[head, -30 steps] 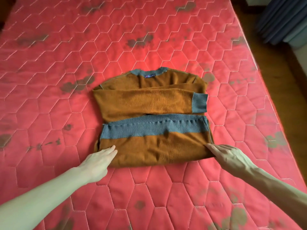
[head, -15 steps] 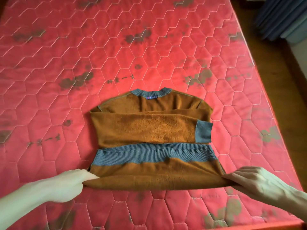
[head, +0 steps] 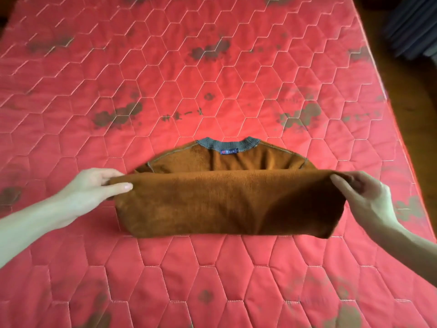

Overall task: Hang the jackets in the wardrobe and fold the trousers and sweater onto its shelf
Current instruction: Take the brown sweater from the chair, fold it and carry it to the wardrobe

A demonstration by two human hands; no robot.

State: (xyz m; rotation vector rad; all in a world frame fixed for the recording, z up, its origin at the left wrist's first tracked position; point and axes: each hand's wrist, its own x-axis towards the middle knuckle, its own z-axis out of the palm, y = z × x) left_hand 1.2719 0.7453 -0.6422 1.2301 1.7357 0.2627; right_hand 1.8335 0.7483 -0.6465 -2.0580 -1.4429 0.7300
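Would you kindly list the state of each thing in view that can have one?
sweater: part-folded on the mattress, near fold lifted toward the collar
collar: uncovered, label showing
left hand: pinches the fold's left corner
right hand: pinches the fold's right corner
mattress: stained, quilted

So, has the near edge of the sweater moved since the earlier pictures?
Yes. Both hands, left hand and right hand, have lifted the sweater edge and carried it away from the person, toward the grey collar, covering the grey hem band.
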